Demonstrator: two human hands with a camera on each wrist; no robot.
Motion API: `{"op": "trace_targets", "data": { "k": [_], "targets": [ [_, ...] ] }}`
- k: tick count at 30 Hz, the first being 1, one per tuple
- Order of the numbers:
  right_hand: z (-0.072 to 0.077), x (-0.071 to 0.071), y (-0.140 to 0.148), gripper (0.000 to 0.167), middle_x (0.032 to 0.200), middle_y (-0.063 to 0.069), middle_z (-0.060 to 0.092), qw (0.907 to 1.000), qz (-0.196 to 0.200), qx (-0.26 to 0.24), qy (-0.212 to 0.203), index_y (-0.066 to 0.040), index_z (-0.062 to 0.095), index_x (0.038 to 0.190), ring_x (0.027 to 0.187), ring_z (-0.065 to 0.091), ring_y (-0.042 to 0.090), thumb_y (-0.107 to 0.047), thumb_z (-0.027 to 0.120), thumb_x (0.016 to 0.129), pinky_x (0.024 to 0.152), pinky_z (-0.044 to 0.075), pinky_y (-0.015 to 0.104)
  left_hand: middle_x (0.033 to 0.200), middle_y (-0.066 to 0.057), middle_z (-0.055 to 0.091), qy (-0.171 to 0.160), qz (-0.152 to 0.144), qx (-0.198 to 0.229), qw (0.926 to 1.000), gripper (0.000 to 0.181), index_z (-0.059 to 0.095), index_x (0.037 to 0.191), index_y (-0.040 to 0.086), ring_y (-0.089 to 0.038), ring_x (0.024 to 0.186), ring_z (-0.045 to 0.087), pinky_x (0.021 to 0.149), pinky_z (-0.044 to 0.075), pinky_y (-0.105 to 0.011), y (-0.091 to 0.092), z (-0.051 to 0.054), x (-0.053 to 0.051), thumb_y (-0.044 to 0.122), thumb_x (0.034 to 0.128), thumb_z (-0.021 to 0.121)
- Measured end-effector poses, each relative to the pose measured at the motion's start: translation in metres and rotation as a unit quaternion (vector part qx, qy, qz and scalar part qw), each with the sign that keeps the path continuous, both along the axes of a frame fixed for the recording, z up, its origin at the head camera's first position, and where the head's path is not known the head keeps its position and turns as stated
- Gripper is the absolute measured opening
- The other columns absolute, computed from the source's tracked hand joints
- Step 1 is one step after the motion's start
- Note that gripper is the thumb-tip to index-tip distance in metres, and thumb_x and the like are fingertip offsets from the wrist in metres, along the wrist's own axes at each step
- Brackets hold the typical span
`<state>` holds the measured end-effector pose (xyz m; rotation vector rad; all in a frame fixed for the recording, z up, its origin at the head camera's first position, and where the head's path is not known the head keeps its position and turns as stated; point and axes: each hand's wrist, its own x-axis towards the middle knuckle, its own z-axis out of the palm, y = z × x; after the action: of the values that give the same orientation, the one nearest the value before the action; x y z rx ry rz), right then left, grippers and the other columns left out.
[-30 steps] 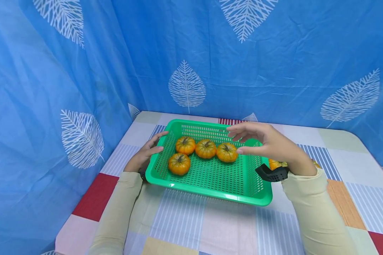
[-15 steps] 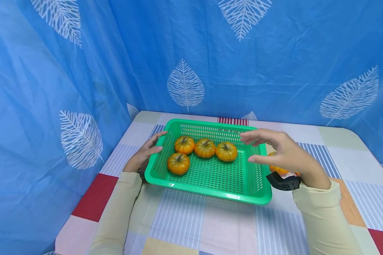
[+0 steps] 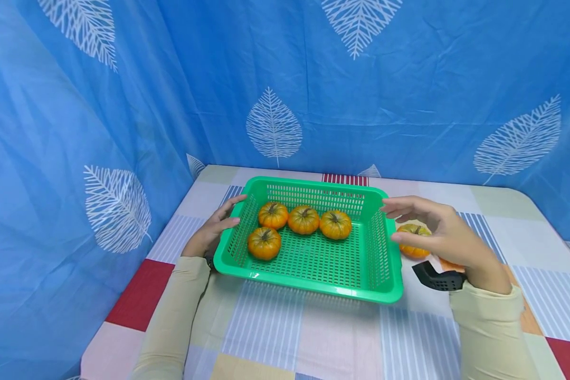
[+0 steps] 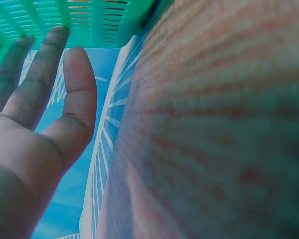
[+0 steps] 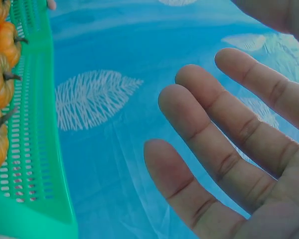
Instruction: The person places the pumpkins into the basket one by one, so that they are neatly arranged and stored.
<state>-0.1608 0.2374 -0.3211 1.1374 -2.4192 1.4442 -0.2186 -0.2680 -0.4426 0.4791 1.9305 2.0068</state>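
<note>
A green plastic basket (image 3: 304, 285) with slotted walls holds several small orange pumpkins: three form a row (image 3: 304, 219) and one (image 3: 264, 243) lies in front at the left. My left hand (image 3: 214, 229) is at the basket's left side, fingers extended; in the left wrist view its fingertips (image 4: 57, 37) reach the slotted wall. My right hand (image 3: 437, 227) hovers by the right rim, fingers spread and holding nothing, as the right wrist view also shows. Beneath it, outside the basket, sits another pumpkin (image 3: 413, 243), partly covered by the hand.
An orange patch (image 3: 450, 265), perhaps another pumpkin, shows under the right wrist, mostly hidden. The table wears a patchwork cloth (image 3: 342, 332). Blue curtains (image 3: 408, 105) with white leaf prints stand behind and at the left.
My right hand has moved from above the basket's right part outward to the right, past the rim, uncovering more of the outside pumpkin. The left hand stays at the basket's left side.
</note>
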Motion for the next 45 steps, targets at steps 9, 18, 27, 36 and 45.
{"op": "trace_targets", "data": {
  "k": [9, 18, 27, 36, 45],
  "targets": [
    [-0.007, -0.002, 0.023, 0.055, 0.134, -0.002, 0.073, 0.9978, -0.023, -0.062, -0.009, 0.012, 0.065, 0.137, 0.114, 0.068, 0.011, 0.029, 0.069, 0.085, 0.098, 0.052, 0.014, 0.173, -0.025, 0.019, -0.022, 0.000, 0.033, 0.9992, 0.079, 0.022, 0.172, 0.014, -0.015, 0.128, 0.059, 0.101, 0.058, -0.031, 0.003, -0.001, 0.000, 0.029, 0.1078, 0.065],
    [-0.011, -0.003, 0.039, 0.055, 0.126, 0.003, 0.076, 0.9913, -0.055, -0.117, -0.022, 0.011, 0.068, 0.136, 0.110, 0.070, 0.013, 0.033, 0.062, 0.085, 0.097, 0.053, 0.013, 0.175, -0.026, 0.014, -0.002, 0.002, 0.016, 0.9999, 0.079, 0.023, 0.172, 0.014, -0.012, 0.127, 0.058, 0.102, 0.057, -0.030, 0.002, 0.000, 0.000, 0.033, 0.1081, 0.065],
    [-0.012, -0.004, 0.065, 0.058, 0.127, 0.003, 0.075, 0.9860, -0.047, -0.159, -0.018, 0.012, 0.060, 0.144, 0.114, 0.070, 0.011, 0.032, 0.059, 0.090, 0.098, 0.052, 0.013, 0.176, -0.026, 0.012, 0.007, -0.005, 0.013, 0.9999, 0.073, 0.025, 0.172, 0.016, -0.011, 0.129, 0.057, 0.104, 0.056, -0.031, 0.000, -0.001, -0.001, 0.028, 0.1097, 0.061],
    [-0.017, 0.000, 0.093, 0.055, 0.124, -0.009, 0.074, 0.9777, -0.195, -0.077, -0.015, 0.002, 0.064, 0.147, 0.112, 0.068, 0.002, 0.023, 0.063, 0.096, 0.093, 0.050, 0.007, 0.175, -0.027, 0.012, -0.006, -0.011, 0.031, 0.9994, 0.073, 0.022, 0.172, 0.014, -0.013, 0.131, 0.057, 0.105, 0.056, -0.031, 0.002, 0.002, 0.002, 0.023, 0.1108, 0.059],
    [-0.037, -0.007, 0.120, 0.058, 0.122, -0.023, 0.069, 0.9701, -0.235, -0.036, -0.051, -0.015, 0.063, 0.153, 0.107, 0.064, -0.006, 0.011, 0.066, 0.101, 0.090, 0.045, 0.003, 0.179, -0.021, 0.009, 0.014, 0.012, -0.014, 0.9997, 0.071, 0.023, 0.173, 0.014, -0.014, 0.134, 0.052, 0.106, 0.054, -0.031, 0.001, 0.002, 0.004, 0.024, 0.1109, 0.057]
  ]
}}
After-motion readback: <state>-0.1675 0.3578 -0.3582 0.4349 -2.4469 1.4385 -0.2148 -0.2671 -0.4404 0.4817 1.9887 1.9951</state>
